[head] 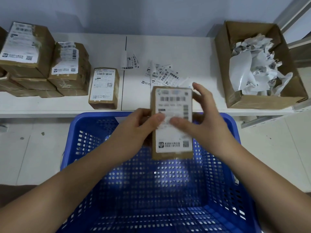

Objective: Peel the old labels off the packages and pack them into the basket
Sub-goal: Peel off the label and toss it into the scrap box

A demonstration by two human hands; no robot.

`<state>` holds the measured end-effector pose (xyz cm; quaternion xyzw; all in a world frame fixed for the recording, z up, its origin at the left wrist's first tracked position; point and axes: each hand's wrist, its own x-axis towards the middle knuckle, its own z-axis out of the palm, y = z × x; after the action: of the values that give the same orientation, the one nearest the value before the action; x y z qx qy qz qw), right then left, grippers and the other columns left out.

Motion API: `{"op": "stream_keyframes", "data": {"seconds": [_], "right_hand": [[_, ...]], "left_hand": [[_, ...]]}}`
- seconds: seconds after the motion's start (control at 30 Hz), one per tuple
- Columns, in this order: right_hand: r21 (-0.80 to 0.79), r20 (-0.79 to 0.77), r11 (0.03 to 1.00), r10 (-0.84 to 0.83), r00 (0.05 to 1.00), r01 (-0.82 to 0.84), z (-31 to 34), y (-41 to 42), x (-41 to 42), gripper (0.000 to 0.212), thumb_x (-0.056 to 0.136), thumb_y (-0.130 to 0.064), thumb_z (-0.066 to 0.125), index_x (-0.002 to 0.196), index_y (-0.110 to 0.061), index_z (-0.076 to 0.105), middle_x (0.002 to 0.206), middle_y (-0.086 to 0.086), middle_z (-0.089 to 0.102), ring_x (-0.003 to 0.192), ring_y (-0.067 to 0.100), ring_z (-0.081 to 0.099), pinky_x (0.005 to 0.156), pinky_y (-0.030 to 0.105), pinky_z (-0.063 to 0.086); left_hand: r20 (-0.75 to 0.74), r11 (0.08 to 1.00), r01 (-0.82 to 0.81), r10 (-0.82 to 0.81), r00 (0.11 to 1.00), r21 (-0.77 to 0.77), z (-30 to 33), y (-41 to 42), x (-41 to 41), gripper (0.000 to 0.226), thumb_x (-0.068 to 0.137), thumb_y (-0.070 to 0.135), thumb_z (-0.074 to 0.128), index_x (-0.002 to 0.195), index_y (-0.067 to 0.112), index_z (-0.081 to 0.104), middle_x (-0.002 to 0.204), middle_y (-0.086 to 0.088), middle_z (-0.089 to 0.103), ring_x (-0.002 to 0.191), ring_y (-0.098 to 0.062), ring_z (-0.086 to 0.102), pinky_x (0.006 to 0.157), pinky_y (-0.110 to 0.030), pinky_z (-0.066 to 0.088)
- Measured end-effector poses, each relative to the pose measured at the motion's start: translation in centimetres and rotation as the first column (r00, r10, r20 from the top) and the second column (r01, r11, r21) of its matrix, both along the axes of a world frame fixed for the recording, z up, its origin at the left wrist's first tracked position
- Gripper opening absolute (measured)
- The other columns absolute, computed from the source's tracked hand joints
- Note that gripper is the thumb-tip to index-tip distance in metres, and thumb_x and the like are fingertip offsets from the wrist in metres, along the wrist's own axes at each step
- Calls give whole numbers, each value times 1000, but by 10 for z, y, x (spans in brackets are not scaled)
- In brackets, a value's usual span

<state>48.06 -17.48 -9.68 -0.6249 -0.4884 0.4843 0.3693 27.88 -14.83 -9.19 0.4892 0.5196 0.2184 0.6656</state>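
honestly can't read a single word here. the white label (174, 120) on the package (171, 155) i'm holding has barcodes, a qr code and a logo, but the print is blurred. same with the small box (103, 88) on the table (185, 47) and the loose label strips (161, 75): just barcodes, no legible text.

One basket (234, 132), one held package (173, 121), two hands (134, 132).
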Motion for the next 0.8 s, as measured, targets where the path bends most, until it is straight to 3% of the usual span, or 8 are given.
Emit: {"op": "stream_keyframes", "data": {"seconds": [0.07,0.17,0.3,0.43,0.6,0.7,0.8], "right_hand": [[-37,24,987,160,987,-159,-3,-6,-6,109,67,-47,82,156,-48,18,138,-32,51,109,-2,67,80,26,62],[6,47,984,176,983,-176,-6,-10,-9,98,76,-34,85,153,-48,27,123,-37,59,106,-8,66,82,21,59],[38,55,984,172,983,-174,-3,-8,-7,91,82,-34,79,156,-46,27,128,-35,60,110,-6,65,86,24,59],[-5,-125,956,289,949,-292,-2,-4,3,74,101,-19,58,161,-37,18,149,-16,53,132,15,58,106,48,51],[-31,-173,920,381,908,-391,1,-2,17,66,107,-17,44,162,-35,13,154,-14,48,138,14,51,111,47,47],[-26,-93,918,393,915,-396,-3,-12,14,65,108,-18,43,161,-42,13,154,-18,47,140,10,48,114,44,43],[48,127,963,257,958,-265,-6,-24,0,57,106,-28,52,154,-49,30,144,-18,54,131,9,55,106,44,51]], "left_hand": [[15,988,-152,152,988,-11,1,5,1,40,93,50,55,118,19,62,100,7,79,91,-16,77,81,-39,63],[41,979,-203,204,978,-18,-1,11,-1,23,99,46,52,113,30,62,100,11,78,94,-14,76,86,-43,62],[18,998,43,-43,999,38,-6,10,-8,58,84,50,63,138,34,49,124,17,70,108,-5,71,86,-31,62],[99,1000,23,-24,995,4,-8,12,-14,64,79,40,70,139,29,49,120,13,73,106,-13,73,81,-33,63],[81,990,141,-141,987,7,-9,5,-18,74,78,35,76,144,31,42,137,11,63,116,-12,69,92,-38,60],[-71,970,224,-218,973,95,-5,-2,-21,94,69,31,89,147,42,37,140,20,57,112,-5,69,94,-35,59],[-75,978,127,-117,990,162,-9,-15,-19,93,72,21,92,144,49,39,133,18,62,109,-14,72,93,-40,60]]}}
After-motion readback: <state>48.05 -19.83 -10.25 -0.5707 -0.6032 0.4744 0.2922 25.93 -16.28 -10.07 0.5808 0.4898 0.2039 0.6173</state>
